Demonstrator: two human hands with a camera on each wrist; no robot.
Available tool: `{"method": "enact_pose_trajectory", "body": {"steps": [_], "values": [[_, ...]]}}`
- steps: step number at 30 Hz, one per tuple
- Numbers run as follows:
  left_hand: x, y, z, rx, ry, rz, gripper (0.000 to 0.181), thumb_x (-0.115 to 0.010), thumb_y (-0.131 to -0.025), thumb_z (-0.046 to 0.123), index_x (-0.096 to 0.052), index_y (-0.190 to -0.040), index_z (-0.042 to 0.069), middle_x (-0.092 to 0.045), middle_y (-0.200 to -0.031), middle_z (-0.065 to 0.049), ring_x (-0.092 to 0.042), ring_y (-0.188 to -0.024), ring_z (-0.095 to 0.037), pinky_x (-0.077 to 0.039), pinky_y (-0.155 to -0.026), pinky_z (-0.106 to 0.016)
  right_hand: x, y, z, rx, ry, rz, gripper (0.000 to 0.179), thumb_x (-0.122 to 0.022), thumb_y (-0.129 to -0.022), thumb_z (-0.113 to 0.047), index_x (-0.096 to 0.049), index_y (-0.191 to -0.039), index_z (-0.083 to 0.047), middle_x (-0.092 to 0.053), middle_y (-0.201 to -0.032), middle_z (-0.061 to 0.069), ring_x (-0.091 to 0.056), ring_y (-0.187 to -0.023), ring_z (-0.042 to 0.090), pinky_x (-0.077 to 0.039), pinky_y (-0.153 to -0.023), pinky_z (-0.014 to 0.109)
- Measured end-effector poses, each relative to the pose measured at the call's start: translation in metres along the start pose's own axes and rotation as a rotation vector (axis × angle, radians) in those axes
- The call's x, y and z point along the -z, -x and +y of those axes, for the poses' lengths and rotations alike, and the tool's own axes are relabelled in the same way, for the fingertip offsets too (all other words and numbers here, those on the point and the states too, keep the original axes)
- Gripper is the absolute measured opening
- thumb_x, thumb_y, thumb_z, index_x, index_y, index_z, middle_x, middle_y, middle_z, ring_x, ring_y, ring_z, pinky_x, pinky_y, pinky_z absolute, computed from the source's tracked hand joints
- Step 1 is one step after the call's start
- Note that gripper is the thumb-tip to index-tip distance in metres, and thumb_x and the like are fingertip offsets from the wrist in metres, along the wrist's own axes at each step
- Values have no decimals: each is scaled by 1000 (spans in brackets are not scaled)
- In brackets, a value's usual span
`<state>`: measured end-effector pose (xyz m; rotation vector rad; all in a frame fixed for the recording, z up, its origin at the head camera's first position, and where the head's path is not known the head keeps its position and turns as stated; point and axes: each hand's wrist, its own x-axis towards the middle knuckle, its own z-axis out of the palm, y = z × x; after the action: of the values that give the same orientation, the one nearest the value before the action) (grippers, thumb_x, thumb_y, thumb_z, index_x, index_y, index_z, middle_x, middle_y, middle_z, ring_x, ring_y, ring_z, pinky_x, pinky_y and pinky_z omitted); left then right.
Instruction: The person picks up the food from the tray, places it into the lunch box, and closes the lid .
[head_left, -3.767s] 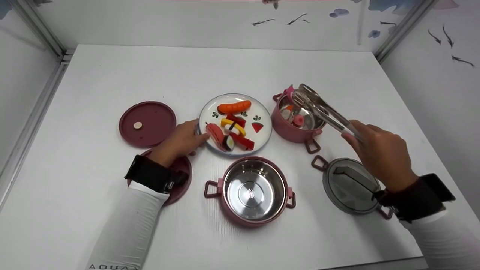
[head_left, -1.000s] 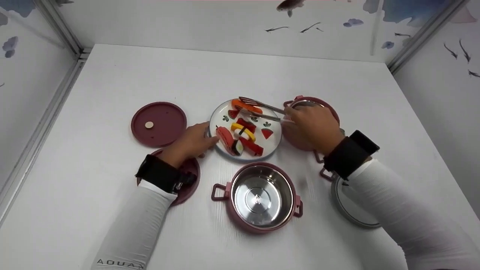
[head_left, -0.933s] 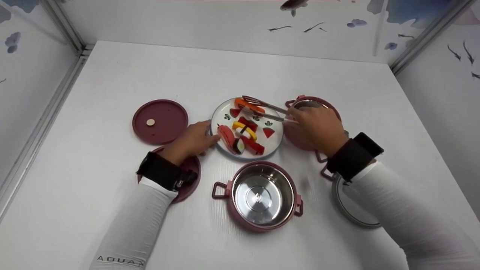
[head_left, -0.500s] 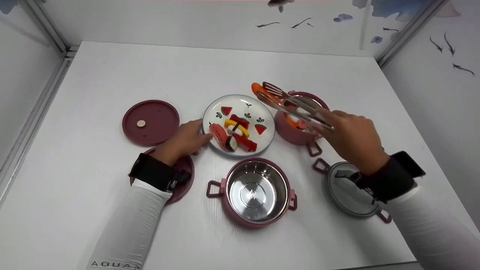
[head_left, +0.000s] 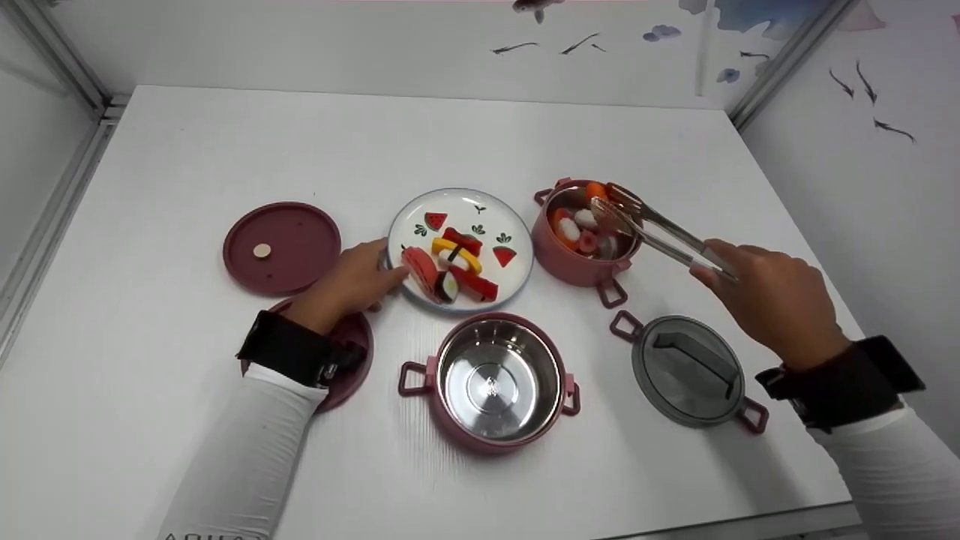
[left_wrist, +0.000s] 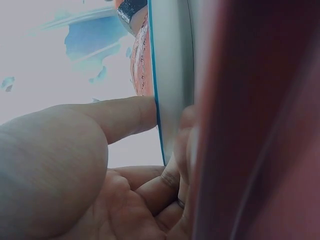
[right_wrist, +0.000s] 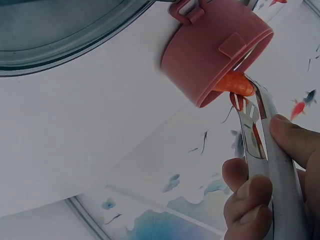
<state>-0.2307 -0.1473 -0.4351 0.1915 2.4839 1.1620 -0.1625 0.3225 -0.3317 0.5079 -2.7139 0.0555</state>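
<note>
My left hand (head_left: 351,281) pinches the near-left rim of a white plate (head_left: 411,217), thumb over the edge and fingers underneath, as the left wrist view shows. Toy sushi pieces (head_left: 457,259), red, yellow and white, lie on the plate. With my right hand (head_left: 780,300) I grip metal tongs (head_left: 679,240). Between their tips is an orange toy sausage (right_wrist: 235,84), at the mouth of the far pink pot (head_left: 574,262). Inside that pot lie several toy pieces, orange, white and pink.
A second pink pot (head_left: 491,442), steel-lined with nothing inside, stands nearest. A grey lid (head_left: 690,375) lies at the right. Two dark red round plates are at the left: one (head_left: 304,247) carries a small beige disc (head_left: 262,250), the other (head_left: 352,382) is partly under my wrist.
The tongs reached over the plate, picked up the orange sausage there and carried it right to the far pot. My left hand has stayed on the plate's rim.
</note>
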Motion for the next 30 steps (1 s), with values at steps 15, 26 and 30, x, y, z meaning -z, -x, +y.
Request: {"method": "enact_pose_trajectory", "body": {"steps": [15, 26, 30], "values": [[-2, -2, 0, 3, 2, 9, 49, -57, -100, 32, -48, -145, 16, -66, -91, -10, -61, -58, -16, -52, -53, -28, -9, -2, -12, -22, -97, 38, 42, -78, -86, -25, -68, -120, -2, -69, -74, 16, -62, -58, 28, -40, -42, 39], [-1, -2, -1, -19, -21, 13, 47, -57, -100, 32, -49, -143, 14, -66, -89, -10, -61, -56, -15, -52, -52, -27, -29, -12, -65, 43, -211, -123, 39, -72, -88, -26, -67, -122, -5, -73, -83, 13, -63, -63, 22, -55, -56, 40], [-1, -1, 0, -12, -4, 15, 46, -57, -100, 31, -50, -142, 15, -66, -89, -10, -61, -55, -15, -52, -52, -27, -33, -12, -81, 61, -233, -204, 39, -71, -90, -29, -66, -124, -10, -69, -75, 6, -56, -61, 17, -51, -57, 33]]}}
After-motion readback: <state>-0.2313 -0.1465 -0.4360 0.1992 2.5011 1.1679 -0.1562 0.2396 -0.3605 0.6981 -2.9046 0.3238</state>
